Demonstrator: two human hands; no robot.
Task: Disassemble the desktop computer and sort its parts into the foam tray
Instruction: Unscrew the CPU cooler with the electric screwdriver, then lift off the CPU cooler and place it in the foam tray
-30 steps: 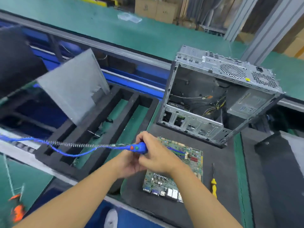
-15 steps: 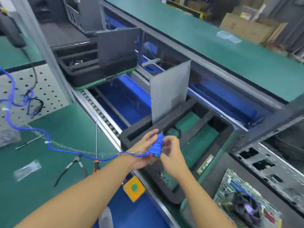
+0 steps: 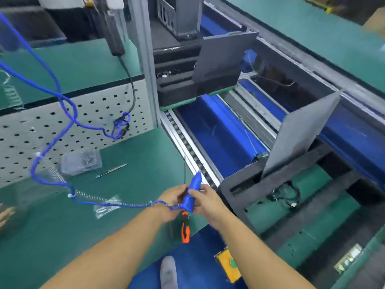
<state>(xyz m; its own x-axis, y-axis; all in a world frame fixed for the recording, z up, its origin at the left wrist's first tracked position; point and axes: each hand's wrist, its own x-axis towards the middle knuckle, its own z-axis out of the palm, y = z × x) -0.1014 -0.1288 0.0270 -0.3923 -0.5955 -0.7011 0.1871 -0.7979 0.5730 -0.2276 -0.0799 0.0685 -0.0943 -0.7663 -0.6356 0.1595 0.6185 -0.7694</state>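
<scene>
Green bench mat (image 3: 104, 215) fills the left foreground, bounded on the right by a conveyor rail (image 3: 187, 142) and at the rear by a perforated panel (image 3: 41, 132). The foam tray (image 3: 250, 188) sits across the rail to the right, with a grey side panel (image 3: 300, 134) standing tilted in its far slot. The computer case itself lies outside the view. Left hand (image 3: 173, 197) and right hand (image 3: 206, 202) both curl round the blue electric screwdriver (image 3: 192, 192), the left at the cable end and the right pinching the body from the opposite side. The bit points away, toward the rail. The driver is judged light, rigid and smooth-shelled, so it is best gripped at mid-body. Its blue cable (image 3: 62, 113), sheathed in a spring coil, trails left across the mat and will probably tug against any reach to the right. The panel is likely thin, stiff and keen-edged, whereas the foam walls should yield. An orange-handled tool (image 3: 185, 228) lies at the mat's near edge beneath the hands, where it could be knocked off. Open room lies above the mat.
</scene>
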